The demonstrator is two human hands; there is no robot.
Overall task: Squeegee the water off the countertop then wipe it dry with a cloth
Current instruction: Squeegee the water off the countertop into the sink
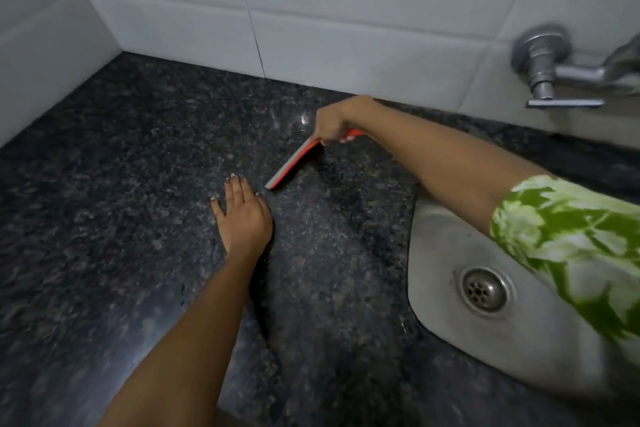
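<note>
A dark speckled granite countertop (138, 184) fills most of the head view. My right hand (332, 123) is closed around the handle of an orange squeegee (294, 165) with a grey blade, its edge resting on the stone near the middle of the counter. My left hand (244, 215) lies flat on the countertop, fingers spread, just left of and in front of the blade's near end. A few small water drops show near the left forearm. No cloth is in view.
A steel sink (450, 236) with a round drain (483, 291) is set into the counter on the right. A metal tap (554, 73) sticks out of the white tiled wall (311, 10) above it. Tiled walls close off the back and the left.
</note>
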